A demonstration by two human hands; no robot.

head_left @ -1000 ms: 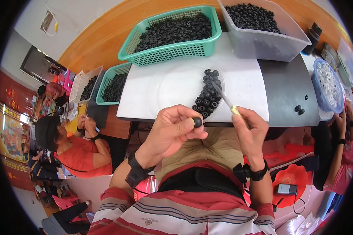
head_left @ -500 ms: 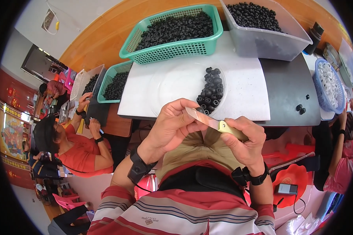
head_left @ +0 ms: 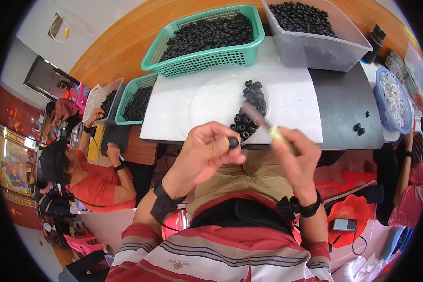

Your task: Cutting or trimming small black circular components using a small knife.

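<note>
Between the thumb and fingers of my left hand (head_left: 199,155) is a small round black rubber-like part (head_left: 233,142). My right hand (head_left: 298,162) grips a knife (head_left: 276,134) by its pale yellow-green handle. Its blade is smeared by motion and points up and left, apart from the held part and over a small pile of similar black parts (head_left: 254,96). That pile lies at the right side of a clear round plate (head_left: 185,101) on a white board (head_left: 293,101). Both hands are above my lap, close to the board's front edge.
Behind the plate stand a green basket (head_left: 207,64) and a clear bin (head_left: 317,49), both holding black parts. A smaller green basket (head_left: 122,105) is at left. At right are a blue basket (head_left: 381,105) of whitish pieces and loose black parts (head_left: 359,128). Co-workers sit at both sides.
The knife has moved up and right, away from the black part in my left hand. That hand has turned slightly, so the part now shows more fully.
</note>
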